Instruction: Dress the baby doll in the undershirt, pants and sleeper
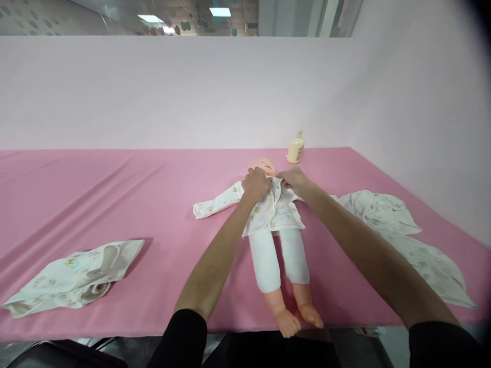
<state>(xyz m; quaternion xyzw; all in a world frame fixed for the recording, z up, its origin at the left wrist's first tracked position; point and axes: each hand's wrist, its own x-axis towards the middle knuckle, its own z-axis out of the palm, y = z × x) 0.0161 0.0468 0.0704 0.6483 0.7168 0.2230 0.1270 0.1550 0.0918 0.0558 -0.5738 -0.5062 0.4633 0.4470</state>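
A baby doll point(265, 164) lies on its back on the pink-covered table, its feet toward me. It wears a white printed baby jacket point(264, 213), whose one sleeve stretches out to the left, and its legs are in white down to bare feet. My left hand point(256, 184) is closed on the jacket near the neck on the left side. On the other side of the neck, my right hand point(294, 181) pinches the jacket's edge near the shoulder. The jacket's front edges meet around the middle of the chest. My hands partly cover the collar and the doll's chin.
A cream pump bottle point(295, 149) stands near the back wall. Folded printed cloth point(76, 276) lies at the left front of the pink table cover point(164, 204). More crumpled printed cloth point(378, 210) lies at the right, partly behind my right forearm. White walls border the back and right.
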